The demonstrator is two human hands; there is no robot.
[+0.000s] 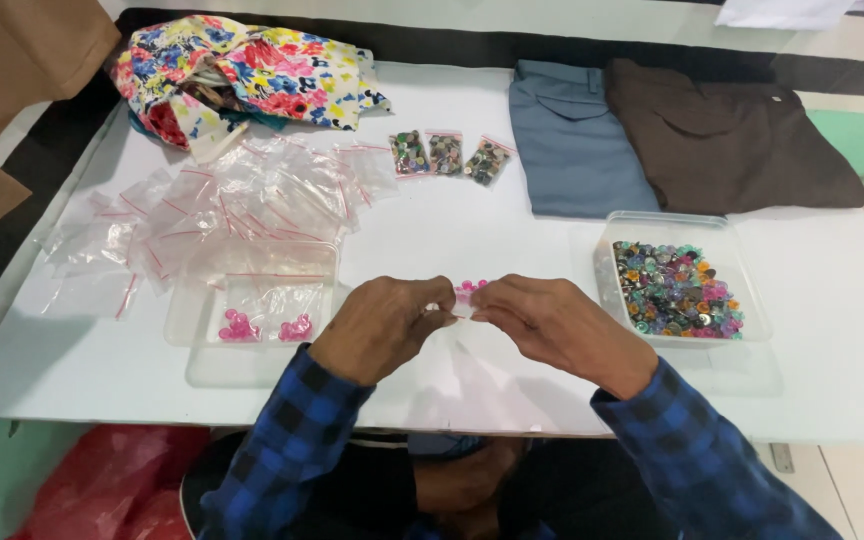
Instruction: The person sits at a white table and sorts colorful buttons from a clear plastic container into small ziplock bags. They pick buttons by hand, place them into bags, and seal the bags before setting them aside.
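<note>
My left hand point(384, 325) and right hand point(552, 325) pinching a small clear bag of pink buttons point(467, 293) between fingertips above the white table point(452, 230), tray of mixed buttons point(677, 288) right, tray with bagged pink buttons point(257, 310) left, empty bags point(212, 215), three filled bags point(449, 155), folded trousers point(652, 135) beyond.

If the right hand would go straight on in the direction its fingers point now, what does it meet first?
The right hand points left, so it would first meet the small bag of pink buttons pinched between both hands, then almost at once the left hand. Their fingertips seem nearly touching; depth is unclear.
</note>
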